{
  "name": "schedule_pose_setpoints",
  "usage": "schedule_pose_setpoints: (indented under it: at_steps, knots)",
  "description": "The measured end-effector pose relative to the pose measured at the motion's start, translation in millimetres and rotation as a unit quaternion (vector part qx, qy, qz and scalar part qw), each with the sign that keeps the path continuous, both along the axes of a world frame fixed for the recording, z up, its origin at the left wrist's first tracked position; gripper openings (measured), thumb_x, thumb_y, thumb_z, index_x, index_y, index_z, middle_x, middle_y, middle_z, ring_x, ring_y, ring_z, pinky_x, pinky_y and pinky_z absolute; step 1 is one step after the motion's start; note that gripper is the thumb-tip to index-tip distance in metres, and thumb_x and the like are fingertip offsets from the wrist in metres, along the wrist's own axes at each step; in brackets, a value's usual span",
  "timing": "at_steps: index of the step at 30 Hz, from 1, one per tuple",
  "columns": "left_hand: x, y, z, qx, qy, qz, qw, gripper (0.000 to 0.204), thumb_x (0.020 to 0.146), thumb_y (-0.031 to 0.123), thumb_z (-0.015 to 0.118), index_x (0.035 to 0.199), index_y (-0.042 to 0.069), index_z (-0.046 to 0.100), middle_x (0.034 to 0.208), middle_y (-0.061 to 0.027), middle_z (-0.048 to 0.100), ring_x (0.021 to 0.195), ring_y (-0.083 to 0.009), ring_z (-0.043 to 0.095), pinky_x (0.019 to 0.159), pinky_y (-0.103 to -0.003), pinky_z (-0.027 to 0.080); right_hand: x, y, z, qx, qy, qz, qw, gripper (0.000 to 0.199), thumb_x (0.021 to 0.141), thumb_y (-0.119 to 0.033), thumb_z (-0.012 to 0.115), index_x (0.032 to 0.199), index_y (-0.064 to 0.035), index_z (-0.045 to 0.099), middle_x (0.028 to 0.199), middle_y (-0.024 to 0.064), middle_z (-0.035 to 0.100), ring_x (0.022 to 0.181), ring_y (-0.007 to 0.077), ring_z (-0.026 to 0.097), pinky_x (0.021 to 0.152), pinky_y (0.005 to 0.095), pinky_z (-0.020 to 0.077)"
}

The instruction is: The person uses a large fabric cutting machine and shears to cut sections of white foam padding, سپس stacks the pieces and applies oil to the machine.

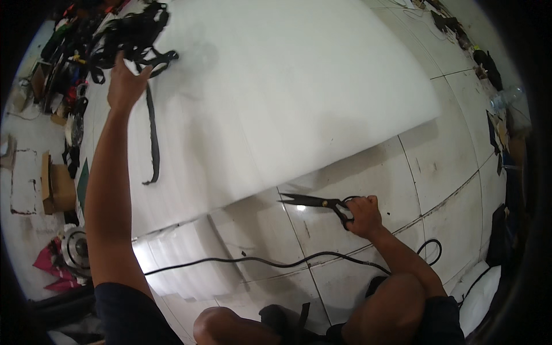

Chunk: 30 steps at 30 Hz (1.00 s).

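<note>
1. Fingers of my right hand (364, 217) grip black scissors (313, 201) by the loops, probably stiff and weighty, best held there.
2. My left hand (127, 86) is at tangled black strips (133, 31), far left; likely light, limp. Whether it grasps, I cannot tell.
3. White sheet (287, 98) beneath the strips; tiled floor (443, 144), black cable (247, 260), cardboard box (62, 187).

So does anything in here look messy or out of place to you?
The black strips by the left hand look tangled, with one stretching across the white slab rather than neatly bundled. A black cable also snakes loosely over the tiled floor.
</note>
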State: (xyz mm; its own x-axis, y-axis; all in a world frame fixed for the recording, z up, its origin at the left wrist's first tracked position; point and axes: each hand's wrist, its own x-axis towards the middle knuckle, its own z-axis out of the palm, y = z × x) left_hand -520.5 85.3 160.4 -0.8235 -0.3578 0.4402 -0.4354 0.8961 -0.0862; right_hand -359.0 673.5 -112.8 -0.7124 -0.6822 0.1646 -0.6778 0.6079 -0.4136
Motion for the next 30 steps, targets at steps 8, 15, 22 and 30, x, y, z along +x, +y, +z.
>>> schedule_pose_setpoints:
  at_steps: [8, 15, 22, 30]
  knots:
    - [226, 185, -19, 0.418, -0.224, -0.251, 0.844, 0.03, 0.086, 0.02, 0.072, 0.111, 0.004, 0.065, 0.065, -0.0006, 0.049, 0.057, -0.0088, 0.047, 0.053, -0.026, 0.04, 2, 7, -18, -0.014, 0.038, -0.013, 0.999, 0.054, 0.058, -0.014, 0.071, 0.109, -0.0063, 0.057, 0.102, 0.0111, 0.058, 0.099, 0.028, 0.054, 0.09, 0.0451, 0.0346]
    - [563, 208, -114, 0.564, -0.236, 0.017, 0.791, 0.03, 0.088, 0.024, 0.071, 0.108, 0.002, 0.066, 0.065, -0.0051, 0.056, 0.059, -0.0106, 0.049, 0.055, -0.029, 0.042, 14, -9, 14, 0.007, 0.003, 0.005, 1.0, 0.038, 0.073, -0.026, 0.079, 0.097, -0.0037, 0.059, 0.09, 0.0108, 0.06, 0.084, 0.0309, 0.058, 0.078, 0.0436, 0.0411]
    - [793, 266, -200, 0.538, 0.028, 0.429, 0.725, 0.029, 0.086, 0.021, 0.069, 0.107, 0.002, 0.066, 0.086, -0.008, 0.065, 0.074, -0.0136, 0.058, 0.065, -0.032, 0.048, -1, -79, 140, 0.031, -0.083, 0.004, 0.996, 0.042, 0.081, -0.036, 0.078, 0.094, -0.0008, 0.06, 0.08, 0.0163, 0.06, 0.07, 0.0319, 0.059, 0.067, 0.0417, 0.0467]
    - [759, 246, -247, 0.313, 0.072, 0.41, 0.854, 0.044, 0.086, 0.023, 0.067, 0.12, -0.002, 0.054, 0.116, -0.0196, 0.052, 0.113, -0.0379, 0.048, 0.098, -0.047, 0.038, -70, -238, 209, 0.158, -0.092, 0.051, 0.982, 0.053, 0.086, -0.056, 0.067, 0.087, -0.0041, 0.057, 0.077, 0.0132, 0.064, 0.074, 0.0289, 0.061, 0.069, 0.0403, 0.0477]
